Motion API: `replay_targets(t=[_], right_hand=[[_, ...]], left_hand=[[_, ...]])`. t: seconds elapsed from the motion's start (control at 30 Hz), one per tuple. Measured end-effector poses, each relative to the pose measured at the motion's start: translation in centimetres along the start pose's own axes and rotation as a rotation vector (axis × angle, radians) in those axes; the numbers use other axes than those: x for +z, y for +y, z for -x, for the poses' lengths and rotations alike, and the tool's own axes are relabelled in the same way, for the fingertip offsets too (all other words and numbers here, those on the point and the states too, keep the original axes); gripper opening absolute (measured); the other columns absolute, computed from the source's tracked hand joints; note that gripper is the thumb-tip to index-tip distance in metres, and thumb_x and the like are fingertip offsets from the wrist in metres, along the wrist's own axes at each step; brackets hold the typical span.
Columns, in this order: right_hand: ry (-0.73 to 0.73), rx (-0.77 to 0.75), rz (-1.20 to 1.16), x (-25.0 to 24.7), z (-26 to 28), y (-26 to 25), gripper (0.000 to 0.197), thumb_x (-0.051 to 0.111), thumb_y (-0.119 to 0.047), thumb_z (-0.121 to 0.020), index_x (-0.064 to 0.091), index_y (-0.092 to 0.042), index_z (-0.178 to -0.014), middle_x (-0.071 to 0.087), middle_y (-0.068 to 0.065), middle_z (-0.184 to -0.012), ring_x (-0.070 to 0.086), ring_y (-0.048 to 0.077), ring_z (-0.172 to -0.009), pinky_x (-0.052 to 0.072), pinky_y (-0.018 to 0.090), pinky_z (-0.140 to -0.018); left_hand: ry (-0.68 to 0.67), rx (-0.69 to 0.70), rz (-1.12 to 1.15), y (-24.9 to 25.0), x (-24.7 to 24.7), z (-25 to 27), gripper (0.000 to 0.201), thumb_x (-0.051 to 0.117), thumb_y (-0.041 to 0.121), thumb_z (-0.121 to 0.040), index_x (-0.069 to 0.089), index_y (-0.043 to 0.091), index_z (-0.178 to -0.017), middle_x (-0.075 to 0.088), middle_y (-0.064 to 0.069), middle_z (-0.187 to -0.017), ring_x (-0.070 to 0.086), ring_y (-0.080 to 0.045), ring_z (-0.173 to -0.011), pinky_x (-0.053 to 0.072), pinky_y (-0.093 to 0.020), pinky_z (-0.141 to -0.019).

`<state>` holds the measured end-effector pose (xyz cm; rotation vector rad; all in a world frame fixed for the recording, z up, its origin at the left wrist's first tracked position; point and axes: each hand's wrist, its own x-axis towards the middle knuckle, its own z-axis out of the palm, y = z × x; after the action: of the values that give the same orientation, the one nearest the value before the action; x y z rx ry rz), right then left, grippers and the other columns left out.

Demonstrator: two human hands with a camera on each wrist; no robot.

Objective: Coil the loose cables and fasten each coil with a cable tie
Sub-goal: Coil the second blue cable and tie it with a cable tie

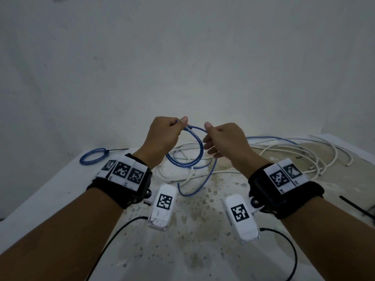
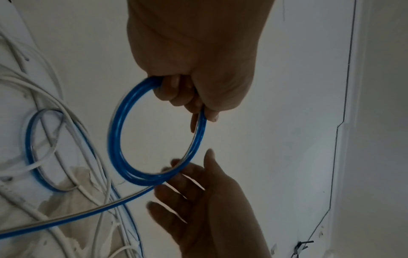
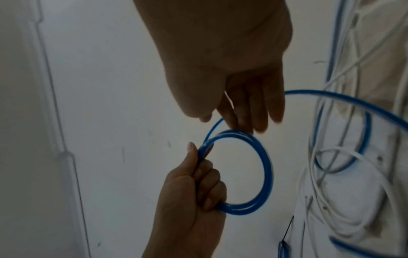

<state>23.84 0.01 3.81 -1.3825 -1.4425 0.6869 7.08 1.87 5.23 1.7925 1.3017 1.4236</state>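
Wristbands [image 1: 283,180] of black fabric carry white tags printed with black square codes; no readable words. Beyond them, the left hand [image 1: 162,136] curls thumb and fingers round a thin blue plastic cable [image 1: 197,144] wound into a small coil [image 2: 123,139]. Opposite that grip, the right hand [image 1: 225,140] touches the coil's far side with nearly straight fingers [image 3: 260,111]. Below lie loose white cables [image 1: 294,153]; left of the grip, a blue coil already tied [image 1: 92,157].

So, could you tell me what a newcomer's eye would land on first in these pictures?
Probably the blue cable coil held up mid-frame above the table: the left hand grips its loops while the right hand touches the far side with straight fingers. Next, the tangle of white cables lying on the stained table behind. At far left lies a finished blue coil, already tied.
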Motion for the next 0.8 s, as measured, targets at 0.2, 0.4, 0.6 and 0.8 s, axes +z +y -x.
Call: replay_targets(t=[0.2,0.4,0.6,0.8], right_hand=[[-0.071,-0.269,0.248,-0.8,-1.6,-0.8,0.027,0.054,-0.033,-0.098,0.073,-0.014,-0.094,0.069,-0.004,-0.086,0.061,0.013,-0.084,0.041,0.025,-0.072],[-0.144,-0.22,-0.01,-1.7,-1.4,-1.6,0.023,0.071,-0.029,-0.089,0.077,-0.007,-0.085,0.073,0.009,-0.079,0.055,0.006,-0.059,0.051,0.023,-0.062],[-0.199,-0.136,-0.173,-0.9,-1.1,-0.8,0.025,0.075,-0.03,-0.086,0.072,-0.005,-0.084,0.065,-0.001,-0.067,0.059,0.012,-0.059,0.058,0.029,-0.066],[-0.521,0.085,-0.451,-0.4,-0.6,0.6,0.033,0.055,-0.04,-0.097,0.075,-0.014,-0.098,0.072,0.005,-0.108,0.067,0.023,-0.101,0.051,0.039,-0.094]], left_hand=[[-0.06,0.101,-0.005,0.2,0.0,0.0,0.042,0.057,0.032,-0.097,0.071,-0.007,-0.089,0.037,-0.009,-0.062,0.031,-0.018,-0.056,0.027,-0.021,-0.046],[0.0,0.171,-0.084,0.7,-0.3,0.1,0.031,0.056,0.034,-0.097,0.077,0.016,-0.084,0.047,-0.012,-0.064,0.041,-0.013,-0.06,0.035,-0.019,-0.053],[0.027,0.161,0.053,0.3,0.0,0.1,0.031,0.055,0.031,-0.098,0.074,0.017,-0.079,0.036,-0.004,-0.049,0.031,-0.015,-0.045,0.028,-0.025,-0.048],[-0.001,0.199,0.136,0.5,0.2,0.4,0.031,0.054,0.034,-0.098,0.073,0.02,-0.08,0.035,-0.012,-0.056,0.028,-0.019,-0.048,0.027,-0.025,-0.047]])
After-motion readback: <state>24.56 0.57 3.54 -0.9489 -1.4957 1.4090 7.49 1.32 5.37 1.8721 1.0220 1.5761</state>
